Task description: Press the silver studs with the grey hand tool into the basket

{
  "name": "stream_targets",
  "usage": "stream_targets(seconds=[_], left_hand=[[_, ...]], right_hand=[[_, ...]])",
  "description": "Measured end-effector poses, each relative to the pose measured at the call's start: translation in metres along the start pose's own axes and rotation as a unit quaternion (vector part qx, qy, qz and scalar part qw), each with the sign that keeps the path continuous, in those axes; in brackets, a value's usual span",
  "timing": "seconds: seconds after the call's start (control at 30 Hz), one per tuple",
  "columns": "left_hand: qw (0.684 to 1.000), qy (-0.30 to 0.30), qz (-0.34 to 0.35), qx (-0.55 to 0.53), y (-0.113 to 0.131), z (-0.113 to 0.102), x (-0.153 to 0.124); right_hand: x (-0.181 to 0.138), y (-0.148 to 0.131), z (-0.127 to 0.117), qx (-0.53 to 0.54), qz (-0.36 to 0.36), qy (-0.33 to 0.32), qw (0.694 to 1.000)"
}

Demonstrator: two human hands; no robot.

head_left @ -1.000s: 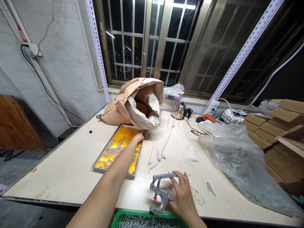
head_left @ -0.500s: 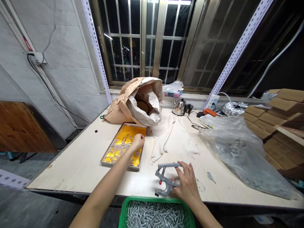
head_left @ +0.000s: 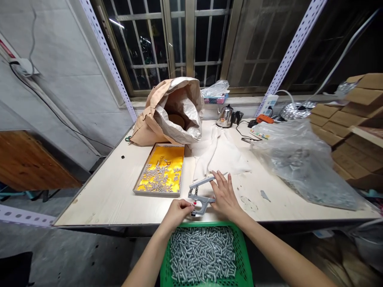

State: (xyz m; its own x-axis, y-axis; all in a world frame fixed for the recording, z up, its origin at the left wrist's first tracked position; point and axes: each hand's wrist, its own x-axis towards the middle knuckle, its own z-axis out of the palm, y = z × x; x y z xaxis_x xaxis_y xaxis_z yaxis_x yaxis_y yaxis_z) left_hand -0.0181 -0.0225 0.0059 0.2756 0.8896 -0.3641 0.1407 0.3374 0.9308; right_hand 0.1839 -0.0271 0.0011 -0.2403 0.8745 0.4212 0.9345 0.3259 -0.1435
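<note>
Here, the grey metal hand press with a coil spring and a red tip (head_left: 193, 195) stands over the near part of the pale wooden tabletop (head_left: 107, 195), just beyond a green perforated plastic basket (head_left: 244, 259) full of small silvery metal pieces (head_left: 203, 255). Its long axis runs mostly left to right. The working end points left, with the curved lower arm bending toward the near table edge, while the handles reach right; the upper one slants up and away from the person, so the two spread apart like a narrow V.

The right hand (head_left: 225, 198) is clamped around those handles, fingers over the upper one, so the press extends leftward out of the grip. The left hand (head_left: 177, 212) sits at the opposite end, thumb and fingertips pinched together right beside the red tip; what lies between them is too small to tell.

Behind the left hand, a shallow grey-rimmed tray (head_left: 157, 194) lined with yellow printed sheeting (head_left: 170, 155) carries scattered small silvery cylinders (head_left: 158, 179). A crumpled white cloth (head_left: 229, 159) lies beyond the press.
</note>
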Motion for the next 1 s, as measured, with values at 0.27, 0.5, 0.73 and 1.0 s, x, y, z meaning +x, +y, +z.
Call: stream_targets(seconds=[0.27,0.5,0.73,1.0], left_hand=[[0.996,0.025,-0.066,-0.046,0.000,0.007,0.001],[0.986,0.026,-0.078,-0.143,0.000,0.015,-0.001],[0.990,0.045,-0.066,-0.115,-0.003,0.015,-0.006],[0.999,0.050,0.016,-0.012,-0.007,0.015,-0.009]], right_hand=[[-0.007,-0.004,-0.001,-0.010,0.034,-0.006,0.999],[-0.008,-0.006,0.000,-0.010,0.069,-0.003,0.998],[-0.010,-0.010,-0.001,-0.022,0.084,-0.012,0.996],[-0.012,-0.017,-0.001,-0.015,0.096,-0.008,0.995]])
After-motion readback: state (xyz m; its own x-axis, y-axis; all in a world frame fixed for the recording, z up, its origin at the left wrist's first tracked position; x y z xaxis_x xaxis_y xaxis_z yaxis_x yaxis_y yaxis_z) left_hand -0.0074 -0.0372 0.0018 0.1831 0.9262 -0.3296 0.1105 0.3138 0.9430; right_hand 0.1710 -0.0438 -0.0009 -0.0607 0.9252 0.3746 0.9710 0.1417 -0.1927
